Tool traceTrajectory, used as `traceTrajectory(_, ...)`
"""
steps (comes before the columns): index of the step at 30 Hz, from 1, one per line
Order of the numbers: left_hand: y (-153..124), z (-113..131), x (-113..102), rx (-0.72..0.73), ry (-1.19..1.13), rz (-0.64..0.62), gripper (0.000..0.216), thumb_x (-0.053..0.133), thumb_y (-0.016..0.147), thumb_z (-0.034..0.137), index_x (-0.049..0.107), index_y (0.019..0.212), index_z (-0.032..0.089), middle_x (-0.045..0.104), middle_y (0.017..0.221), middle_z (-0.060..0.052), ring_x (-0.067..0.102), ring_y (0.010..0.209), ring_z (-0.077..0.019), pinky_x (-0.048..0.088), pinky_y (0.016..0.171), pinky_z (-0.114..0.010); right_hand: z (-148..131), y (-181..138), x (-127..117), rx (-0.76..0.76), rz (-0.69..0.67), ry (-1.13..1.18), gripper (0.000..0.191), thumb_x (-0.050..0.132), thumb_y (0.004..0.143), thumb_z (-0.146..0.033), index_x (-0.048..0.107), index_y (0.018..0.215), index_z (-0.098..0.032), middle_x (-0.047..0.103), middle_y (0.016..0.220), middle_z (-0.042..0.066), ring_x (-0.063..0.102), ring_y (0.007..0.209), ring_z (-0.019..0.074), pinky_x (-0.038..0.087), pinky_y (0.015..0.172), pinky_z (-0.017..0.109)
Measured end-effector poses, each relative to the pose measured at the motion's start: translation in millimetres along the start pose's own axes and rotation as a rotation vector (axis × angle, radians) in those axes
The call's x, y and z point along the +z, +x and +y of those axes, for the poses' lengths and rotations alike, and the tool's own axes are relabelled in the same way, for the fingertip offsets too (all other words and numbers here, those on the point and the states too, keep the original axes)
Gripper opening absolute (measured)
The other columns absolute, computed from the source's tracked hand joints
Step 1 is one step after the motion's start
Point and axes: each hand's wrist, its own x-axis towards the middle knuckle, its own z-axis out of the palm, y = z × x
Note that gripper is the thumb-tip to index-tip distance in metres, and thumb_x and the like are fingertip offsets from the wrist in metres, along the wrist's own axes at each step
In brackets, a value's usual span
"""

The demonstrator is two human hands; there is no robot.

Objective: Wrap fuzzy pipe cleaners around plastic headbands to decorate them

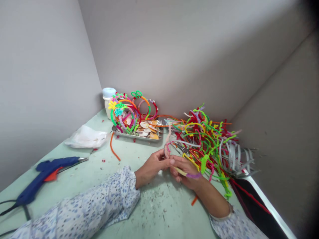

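Observation:
My left hand and my right hand meet at the middle of the table, their fingers closed on a thin headband covered in fuzzy pipe cleaner. Its purple and cream end lies across my right palm and wrist. On the far side of my fingers, a pale pink pipe cleaner stands up from the grip, and a bare greyish length curves to the right. My fingertips hide the part between them.
A tangled pile of pipe cleaners sits at the right, beside several grey headbands. Behind, a metal tray holds shells and decorated headbands. A blue glue gun, plastic bag and white jar stand left.

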Motion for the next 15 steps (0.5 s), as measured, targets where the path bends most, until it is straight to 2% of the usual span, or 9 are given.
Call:
traceTrajectory(2, 1, -1, 0, -0.004, 0.068, 0.050, 0.029, 0.066, 0.073, 0.038, 0.049, 0.070, 0.015, 0.045, 0.060, 0.004, 0.040, 0.053, -0.0066, 0.029, 0.052, -0.020, 6, 2, 2, 0.011, 0.018, -0.001, 0.025, 0.060, 0.078, -0.043, 0.060, 0.077, -0.017, 0.049, 0.050, -0.003, 0.039, 0.036, 0.0063, 0.033, 0.035, 0.019)
traceTrajectory(6, 4, -7, -3, -0.024, 0.124, 0.128, 0.030, 0.060, 0.077, 0.043, 0.052, 0.070, 0.014, 0.045, 0.055, 0.004, 0.039, 0.049, -0.0073, 0.029, 0.049, -0.021, 17, 8, 5, -0.061, 0.059, -0.012, 0.025, 0.058, 0.079, -0.042, 0.058, 0.077, -0.017, 0.052, 0.050, -0.003, 0.044, 0.036, 0.0070, 0.033, 0.036, 0.018)
traceTrajectory(10, 5, -12, -5, -0.007, 0.072, 0.172, 0.025, 0.060, 0.076, 0.039, 0.053, 0.073, 0.015, 0.047, 0.053, 0.004, 0.040, 0.046, -0.0074, 0.030, 0.048, -0.021, 21, 11, 8, -0.079, 0.158, -0.019, 0.026, 0.058, 0.079, -0.042, 0.052, 0.076, -0.017, 0.054, 0.049, -0.004, 0.045, 0.033, 0.0078, 0.028, 0.032, 0.017)
traceTrajectory(15, 4, -7, 0, -0.054, 0.020, 0.189, 0.018, 0.058, 0.076, 0.032, 0.051, 0.073, 0.016, 0.044, 0.044, 0.006, 0.043, 0.039, -0.0089, 0.028, 0.044, -0.021, 19, 9, 15, -0.117, 0.208, -0.075, 0.023, 0.056, 0.080, -0.039, 0.052, 0.075, -0.017, 0.054, 0.050, -0.005, 0.047, 0.036, 0.0076, 0.035, 0.038, 0.018)
